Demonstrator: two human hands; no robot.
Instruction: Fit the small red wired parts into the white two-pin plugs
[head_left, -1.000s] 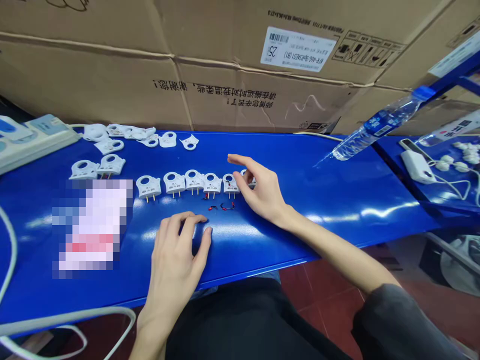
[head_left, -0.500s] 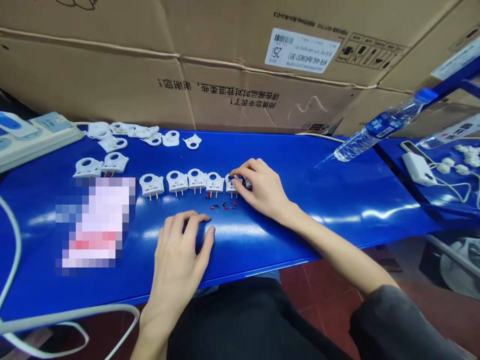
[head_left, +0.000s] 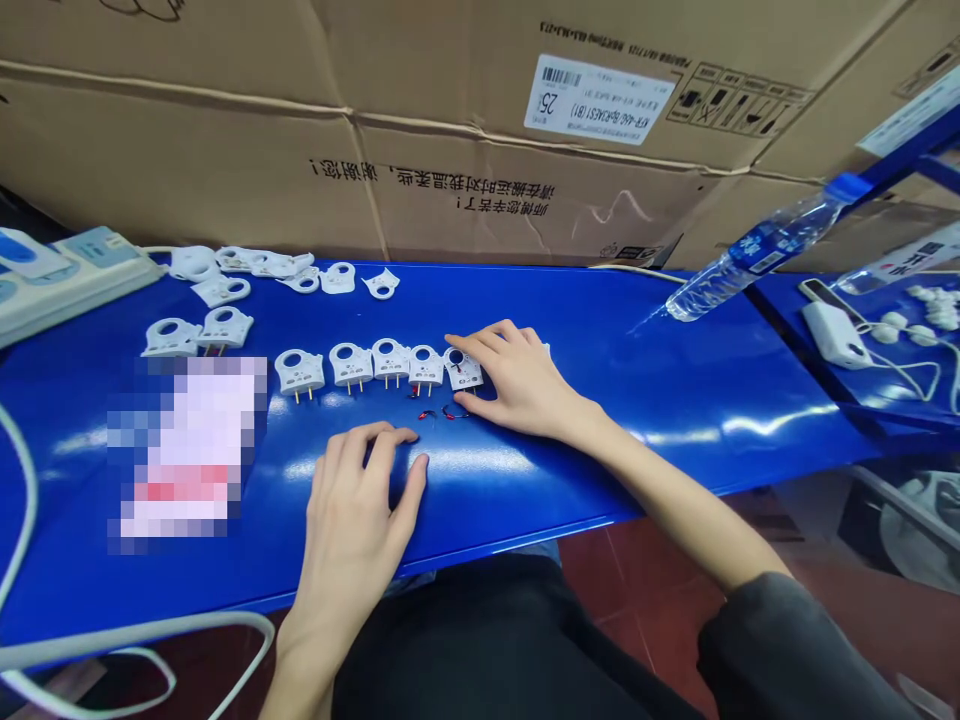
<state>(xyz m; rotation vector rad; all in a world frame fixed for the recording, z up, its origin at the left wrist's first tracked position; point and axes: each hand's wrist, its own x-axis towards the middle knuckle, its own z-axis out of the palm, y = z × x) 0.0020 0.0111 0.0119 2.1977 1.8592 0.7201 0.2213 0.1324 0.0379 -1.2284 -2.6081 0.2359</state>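
Observation:
Several white plug housings (head_left: 299, 373) with two metal prongs and a round hole stand in a row on the blue table (head_left: 660, 400). At the right end of the row, my right hand (head_left: 517, 380) has its thumb and fingers apart around the side of one plug housing (head_left: 463, 372). A further white piece behind that hand is mostly hidden. Small red and black wired parts (head_left: 427, 414) lie just in front of the row. My left hand (head_left: 360, 500) rests on the table nearer the front edge, fingers spread and slightly bent, holding nothing.
White covers (head_left: 337, 277) lie at the back left, near a power strip (head_left: 82, 270). A blurred-out pink item (head_left: 195, 440) is on the left. A water bottle (head_left: 757, 255) leans at the right, with a white adapter (head_left: 836, 335) beyond. A large cardboard box (head_left: 450, 110) stands behind.
My right hand's thumb and forefinger have spread apart, and the hand now lies lower around the last plug housing. My left hand has stayed in place. The view has shifted slightly.

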